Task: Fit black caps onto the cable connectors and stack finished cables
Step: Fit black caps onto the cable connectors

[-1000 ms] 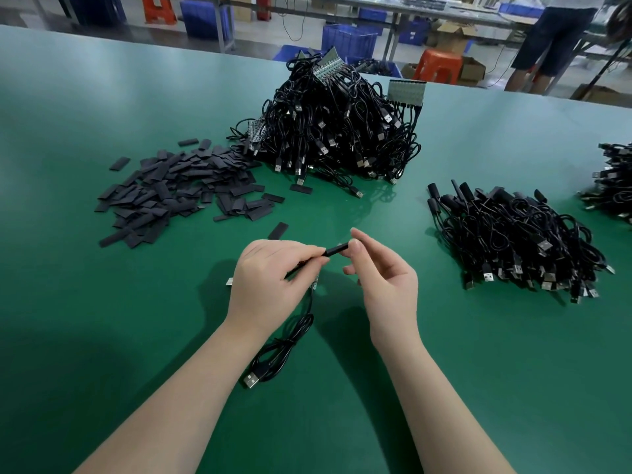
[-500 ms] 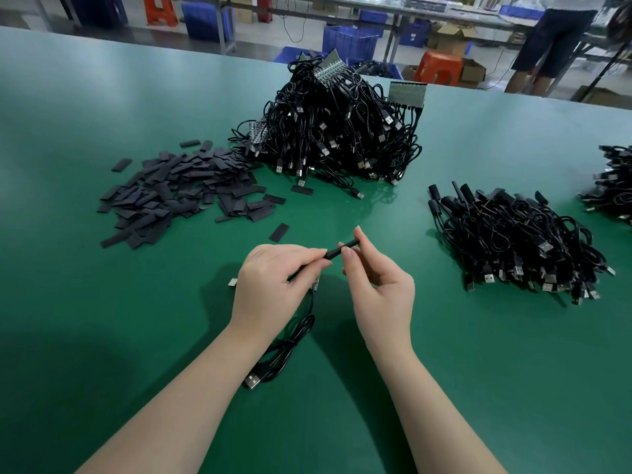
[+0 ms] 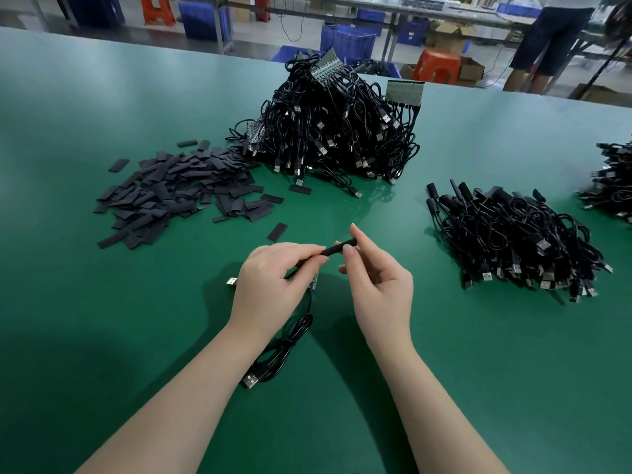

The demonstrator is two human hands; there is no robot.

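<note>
My left hand point(image 3: 270, 282) grips a black cable point(image 3: 284, 350) near its connector end, above the green table point(image 3: 102, 336). A black cap point(image 3: 338, 248) sits on that end, and my right hand point(image 3: 376, 282) pinches it between thumb and forefinger. The cable's loop and its USB plug point(image 3: 251, 381) lie on the table under my left wrist. Loose flat black caps point(image 3: 171, 189) are heaped at the left. A tall pile of uncapped cables point(image 3: 335, 131) stands behind, and a flatter pile of capped cables point(image 3: 513, 234) lies at the right.
One stray cap point(image 3: 277, 231) lies just beyond my hands. Another cable pile point(image 3: 612, 183) sits at the right edge. Beyond the table's far edge are blue crates point(image 3: 347, 39), an orange stool point(image 3: 437, 68) and a standing person point(image 3: 547, 39).
The cap has slid further onto the connector and tilted up to the right. My right hand's fingers have opened a little around its tip. My left hand stays put.
</note>
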